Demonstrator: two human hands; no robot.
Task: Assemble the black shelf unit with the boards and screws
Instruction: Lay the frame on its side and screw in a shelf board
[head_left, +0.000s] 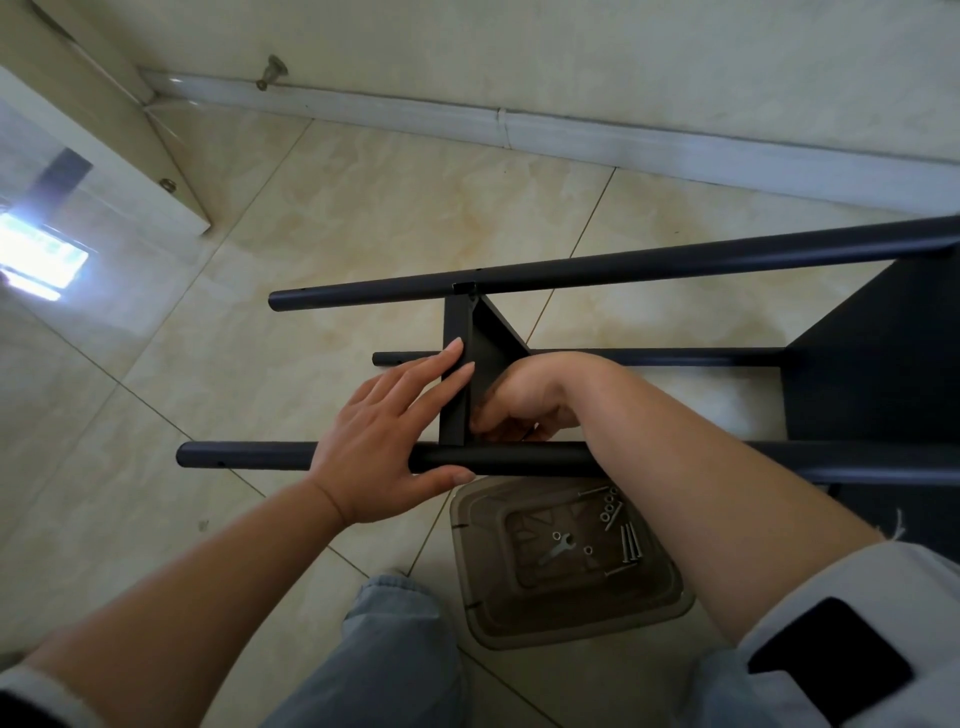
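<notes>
Just nearer than the near black pole (519, 460) lies a tray (649, 618) of slippery screws (630, 542); on the pole the left hand (384, 441) rests flat-fingered, bracing the stiff, light board (462, 374); right hand (524, 400) curls behind, grip unclear.

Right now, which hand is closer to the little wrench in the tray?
Right. The right hand works behind the near pole, above the wrench; the left hand sits farther left.
</notes>
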